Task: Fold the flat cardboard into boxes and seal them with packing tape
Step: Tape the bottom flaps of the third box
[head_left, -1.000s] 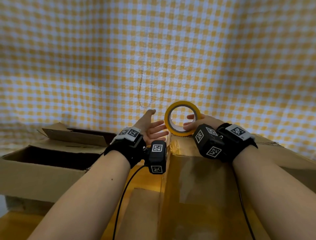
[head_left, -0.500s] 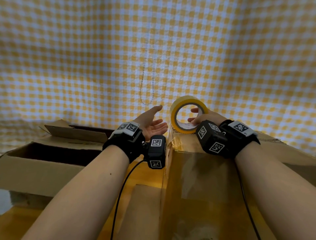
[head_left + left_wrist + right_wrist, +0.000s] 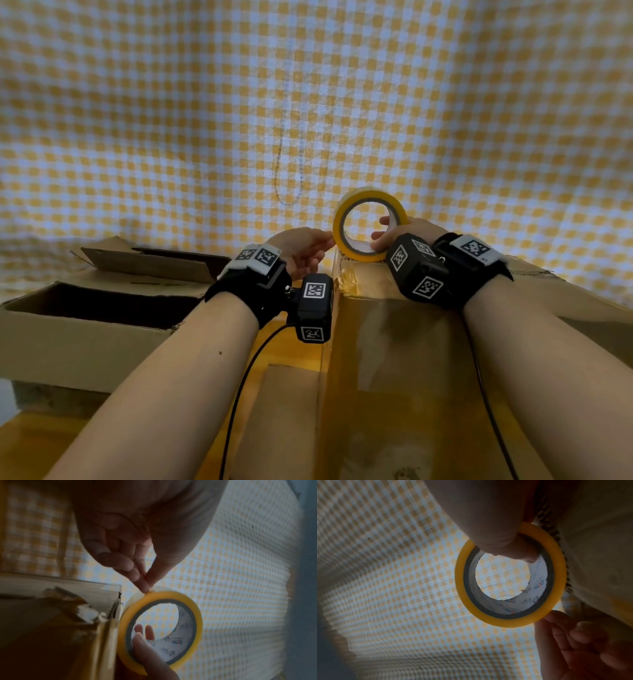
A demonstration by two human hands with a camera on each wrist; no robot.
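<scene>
A yellow packing tape roll stands on edge at the far top edge of a closed cardboard box whose near face is covered with glossy tape. My right hand grips the roll from the right, with fingers hooked through its core. My left hand reaches in from the left. In the left wrist view its thumb and forefinger pinch the roll at its outer rim. The right wrist view shows the same roll held between both hands.
An open cardboard box with raised flaps sits at the left on a yellow table. A flat cardboard piece lies between my forearms. Yellow checked cloth hangs as a backdrop behind everything.
My left hand, open beside the roll before, has moved right and now pinches the roll's rim. The roll has shifted slightly right in my right hand.
</scene>
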